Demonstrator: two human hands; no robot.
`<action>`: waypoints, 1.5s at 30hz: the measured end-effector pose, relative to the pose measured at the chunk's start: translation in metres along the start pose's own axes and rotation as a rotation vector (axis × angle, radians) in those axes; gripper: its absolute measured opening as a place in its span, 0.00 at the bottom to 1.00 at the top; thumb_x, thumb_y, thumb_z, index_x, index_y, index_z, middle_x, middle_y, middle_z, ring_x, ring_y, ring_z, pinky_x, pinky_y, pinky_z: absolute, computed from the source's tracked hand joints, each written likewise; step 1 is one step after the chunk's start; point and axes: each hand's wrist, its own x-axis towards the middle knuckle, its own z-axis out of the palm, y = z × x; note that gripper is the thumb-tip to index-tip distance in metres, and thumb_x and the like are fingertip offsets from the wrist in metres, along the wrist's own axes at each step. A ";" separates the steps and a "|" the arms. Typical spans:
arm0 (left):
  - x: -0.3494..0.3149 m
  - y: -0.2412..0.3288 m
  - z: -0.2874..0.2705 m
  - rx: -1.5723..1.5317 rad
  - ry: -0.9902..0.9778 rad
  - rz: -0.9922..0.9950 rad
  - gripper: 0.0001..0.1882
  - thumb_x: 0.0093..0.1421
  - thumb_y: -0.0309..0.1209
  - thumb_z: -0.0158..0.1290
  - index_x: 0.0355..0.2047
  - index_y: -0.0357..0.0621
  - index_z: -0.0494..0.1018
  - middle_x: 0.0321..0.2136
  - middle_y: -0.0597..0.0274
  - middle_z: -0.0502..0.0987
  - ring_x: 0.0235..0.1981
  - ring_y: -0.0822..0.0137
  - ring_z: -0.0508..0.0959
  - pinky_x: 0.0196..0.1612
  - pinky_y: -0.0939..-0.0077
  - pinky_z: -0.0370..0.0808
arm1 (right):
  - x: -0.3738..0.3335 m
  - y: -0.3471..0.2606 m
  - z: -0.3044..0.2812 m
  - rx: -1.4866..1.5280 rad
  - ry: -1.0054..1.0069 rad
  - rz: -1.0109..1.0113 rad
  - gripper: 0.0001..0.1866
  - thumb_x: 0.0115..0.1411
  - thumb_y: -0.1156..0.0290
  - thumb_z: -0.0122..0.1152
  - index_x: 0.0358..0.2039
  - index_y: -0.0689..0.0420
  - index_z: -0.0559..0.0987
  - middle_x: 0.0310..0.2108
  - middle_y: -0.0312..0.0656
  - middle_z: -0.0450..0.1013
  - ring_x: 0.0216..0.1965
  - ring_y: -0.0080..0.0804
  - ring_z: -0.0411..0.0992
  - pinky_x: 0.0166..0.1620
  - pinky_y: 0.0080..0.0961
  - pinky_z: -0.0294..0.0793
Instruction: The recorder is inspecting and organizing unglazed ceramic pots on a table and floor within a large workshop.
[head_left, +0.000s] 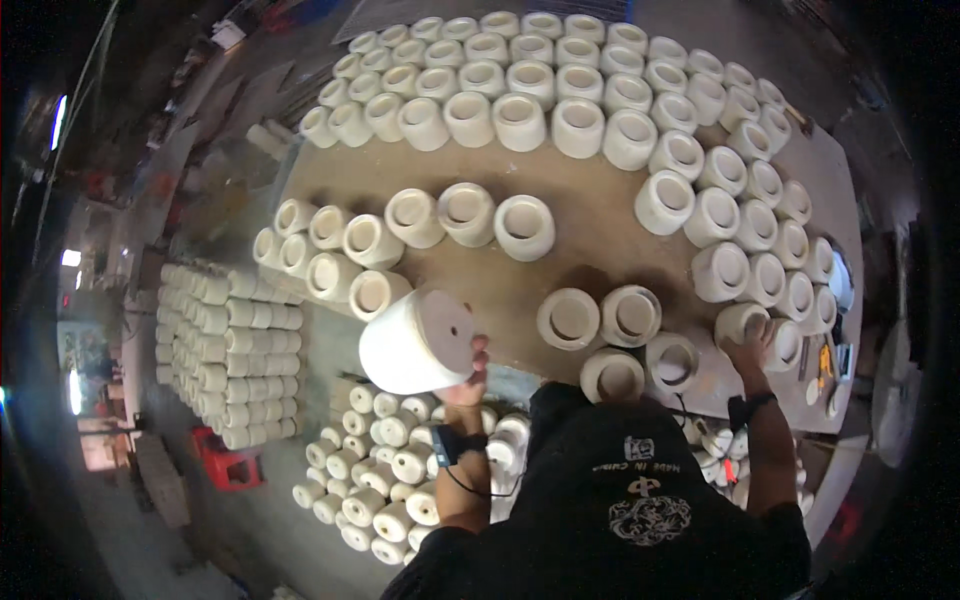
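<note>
My left hand point(468, 385) is closed around the lower end of a large white ceramic pot point(405, 348), held up off the table and tipped on its side. Its flat base, with a small dark hole in it, faces right. At the right side of the table, my right hand point(752, 350) reaches over a cream pot point(738, 320) that stands among others, its fingers curled at the pot's near side. Close in front of my body stand several more pots with recessed round tops, among them one pot point(612, 375) near the table edge.
Rows of similar pots point(520, 120) fill the far side of the brown table point(590, 250). Stacked pots point(230, 350) stand at left by a red stool point(225, 462). More lie below the table edge point(370, 490). Yellow-handled tools point(825, 365) lie at right.
</note>
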 end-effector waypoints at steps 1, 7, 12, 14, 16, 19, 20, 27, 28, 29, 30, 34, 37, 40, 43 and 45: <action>0.000 0.003 -0.001 0.224 0.112 0.172 0.38 0.61 0.55 0.45 0.65 0.47 0.54 0.58 0.44 0.62 0.48 0.36 0.67 0.39 0.47 0.76 | 0.005 -0.008 -0.001 0.076 -0.022 0.147 0.65 0.35 0.48 0.76 0.66 0.63 0.49 0.66 0.60 0.46 0.68 0.58 0.43 0.68 0.46 0.45; 0.009 0.068 0.008 1.044 0.868 0.257 0.42 0.54 0.60 0.47 0.64 0.51 0.58 0.61 0.53 0.63 0.61 0.50 0.64 0.55 0.42 0.68 | 0.011 -0.042 0.004 0.161 0.011 0.317 0.69 0.31 0.46 0.79 0.67 0.59 0.47 0.66 0.56 0.46 0.69 0.54 0.40 0.67 0.50 0.45; 0.011 0.133 -0.056 1.266 0.987 0.171 0.45 0.55 0.64 0.49 0.65 0.53 0.54 0.64 0.56 0.57 0.60 0.49 0.63 0.55 0.45 0.67 | -0.012 -0.064 -0.056 0.321 -0.018 0.357 0.63 0.35 0.54 0.79 0.67 0.60 0.50 0.63 0.62 0.53 0.65 0.58 0.52 0.63 0.49 0.58; 0.028 0.125 -0.057 1.137 1.018 0.248 0.45 0.54 0.63 0.50 0.65 0.54 0.53 0.64 0.55 0.54 0.61 0.48 0.59 0.55 0.42 0.67 | -0.026 -0.041 -0.054 0.812 -0.077 0.535 0.58 0.39 0.52 0.76 0.66 0.58 0.53 0.61 0.58 0.58 0.61 0.56 0.58 0.59 0.52 0.62; 0.025 0.130 -0.058 1.078 1.056 0.337 0.44 0.52 0.61 0.52 0.65 0.58 0.54 0.64 0.54 0.52 0.62 0.44 0.56 0.53 0.37 0.67 | -0.047 -0.025 -0.055 1.318 -0.137 0.664 0.53 0.44 0.50 0.74 0.65 0.56 0.56 0.59 0.54 0.63 0.57 0.54 0.64 0.54 0.55 0.67; 0.021 0.110 -0.050 1.121 1.014 0.416 0.41 0.54 0.58 0.50 0.65 0.58 0.54 0.63 0.53 0.53 0.62 0.44 0.56 0.53 0.37 0.68 | -0.081 -0.013 -0.068 2.103 -0.500 0.682 0.48 0.47 0.50 0.71 0.64 0.54 0.58 0.53 0.44 0.71 0.47 0.49 0.74 0.49 0.44 0.76; 0.021 0.105 -0.045 1.008 0.959 0.392 0.40 0.56 0.57 0.48 0.65 0.56 0.53 0.62 0.52 0.56 0.62 0.44 0.58 0.54 0.40 0.69 | -0.092 -0.031 -0.088 2.126 -0.414 0.482 0.43 0.51 0.48 0.66 0.63 0.51 0.60 0.55 0.42 0.70 0.48 0.49 0.74 0.47 0.47 0.77; 0.040 0.124 -0.069 1.378 0.914 0.516 0.39 0.57 0.58 0.51 0.63 0.56 0.56 0.61 0.53 0.58 0.59 0.50 0.62 0.54 0.50 0.71 | -0.093 -0.077 -0.114 2.404 -0.514 0.204 0.39 0.55 0.38 0.52 0.63 0.43 0.63 0.60 0.40 0.65 0.57 0.46 0.67 0.54 0.57 0.68; 0.042 0.125 -0.068 1.511 0.921 0.551 0.39 0.56 0.57 0.53 0.63 0.56 0.57 0.61 0.53 0.58 0.58 0.50 0.63 0.52 0.52 0.72 | -0.091 -0.082 -0.119 2.177 -0.371 0.007 0.42 0.52 0.39 0.58 0.64 0.45 0.61 0.60 0.40 0.65 0.57 0.41 0.68 0.61 0.48 0.65; 0.042 0.118 -0.064 1.586 0.958 0.569 0.38 0.57 0.55 0.55 0.62 0.53 0.58 0.59 0.53 0.59 0.54 0.51 0.64 0.48 0.56 0.73 | -0.088 -0.083 -0.117 2.127 -0.357 0.026 0.36 0.58 0.38 0.46 0.62 0.45 0.65 0.60 0.41 0.66 0.60 0.48 0.65 0.54 0.60 0.69; 0.038 0.122 -0.069 1.589 0.956 0.588 0.38 0.57 0.55 0.55 0.62 0.53 0.58 0.59 0.53 0.59 0.54 0.51 0.64 0.48 0.56 0.73 | -0.083 -0.086 -0.118 2.135 -0.369 0.011 0.36 0.58 0.38 0.46 0.62 0.45 0.65 0.60 0.41 0.66 0.60 0.48 0.65 0.54 0.60 0.69; 0.025 0.116 -0.078 1.170 0.970 0.583 0.41 0.58 0.56 0.54 0.63 0.46 0.56 0.57 0.51 0.60 0.51 0.52 0.65 0.46 0.62 0.73 | -0.073 -0.101 -0.120 2.555 -0.764 0.225 0.36 0.58 0.44 0.52 0.62 0.51 0.66 0.61 0.44 0.65 0.60 0.46 0.64 0.63 0.47 0.59; 0.027 0.083 -0.058 1.154 1.035 0.518 0.37 0.58 0.56 0.54 0.59 0.44 0.59 0.54 0.51 0.64 0.51 0.53 0.66 0.49 0.61 0.72 | -0.070 -0.116 -0.133 2.048 -0.623 0.196 0.40 0.53 0.55 0.65 0.64 0.54 0.62 0.60 0.49 0.65 0.61 0.42 0.64 0.63 0.41 0.60; 0.010 0.083 -0.075 1.181 1.068 0.337 0.28 0.60 0.53 0.53 0.53 0.47 0.67 0.47 0.56 0.71 0.45 0.59 0.72 0.49 0.58 0.72 | -0.070 -0.165 -0.207 1.424 -0.344 -0.401 0.46 0.46 0.59 0.72 0.64 0.55 0.61 0.61 0.51 0.61 0.62 0.47 0.61 0.63 0.43 0.60; 0.052 -0.067 -0.002 1.397 0.671 -0.373 0.37 0.63 0.57 0.46 0.64 0.48 0.57 0.54 0.50 0.69 0.56 0.54 0.70 0.53 0.58 0.71 | -0.072 -0.194 -0.251 0.674 -0.043 -0.832 0.52 0.35 0.60 0.77 0.63 0.55 0.64 0.62 0.53 0.57 0.62 0.55 0.57 0.61 0.49 0.61; 0.052 -0.117 0.029 1.401 0.465 -0.349 0.42 0.60 0.47 0.57 0.67 0.47 0.49 0.56 0.45 0.65 0.55 0.54 0.70 0.53 0.56 0.73 | -0.077 -0.221 -0.251 0.581 -0.023 -1.003 0.51 0.36 0.59 0.77 0.62 0.53 0.64 0.62 0.53 0.57 0.62 0.55 0.57 0.60 0.50 0.61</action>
